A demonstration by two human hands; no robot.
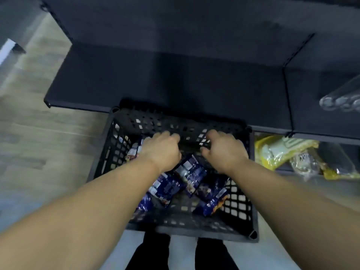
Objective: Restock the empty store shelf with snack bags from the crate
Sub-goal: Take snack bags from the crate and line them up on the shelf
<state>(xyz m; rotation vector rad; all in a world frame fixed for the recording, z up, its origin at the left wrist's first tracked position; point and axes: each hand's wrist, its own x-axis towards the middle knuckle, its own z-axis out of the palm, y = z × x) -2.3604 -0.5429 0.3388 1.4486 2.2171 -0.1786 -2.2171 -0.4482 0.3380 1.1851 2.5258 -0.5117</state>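
A black lattice crate (241, 207) stands on the floor in front of the empty dark shelf (155, 80). Several dark blue snack bags (191, 175) lie loose in the crate. My left hand (163, 151) reaches into the crate's far left part, fingers curled downward over a bag (134, 151) that leans on the left wall. Its fingertips are hidden, so I cannot tell whether it grips the bag. My right hand (224, 151) hovers over the far right part, thumb and fingers loosely curled with nothing between them.
A lower shelf to the right holds yellow packets (276, 152) and clear wrapped goods. Clear bottles (341, 100) lie on the right shelf section. Wood-look floor (48, 123) spreads to the left. My dark shoes (152, 254) stand just behind the crate.
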